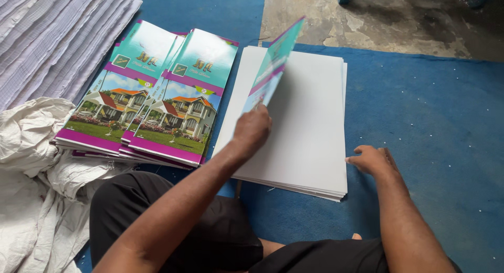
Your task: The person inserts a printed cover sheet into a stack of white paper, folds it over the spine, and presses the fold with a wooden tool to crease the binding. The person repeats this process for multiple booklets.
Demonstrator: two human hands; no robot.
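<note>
Pinching a printed cover sheet (273, 63) up off the white stack (299, 131), left hand (252, 130) grips; right hand (371, 160), loosely curled and empty, steadies the stack's edge.

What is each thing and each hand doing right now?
Left hand: fingers pinch the lifted cover sheet.
Cover sheet: raised off the white stack, tilted, printed side facing left.
White stack: lying flat on the blue mat, blank side up.
Right hand: resting at the white stack's right edge, holding nothing.
Printed covers: lying face up, fanned and overlapping.
White sack: crumpled.
Blue mat: spread flat.
</note>
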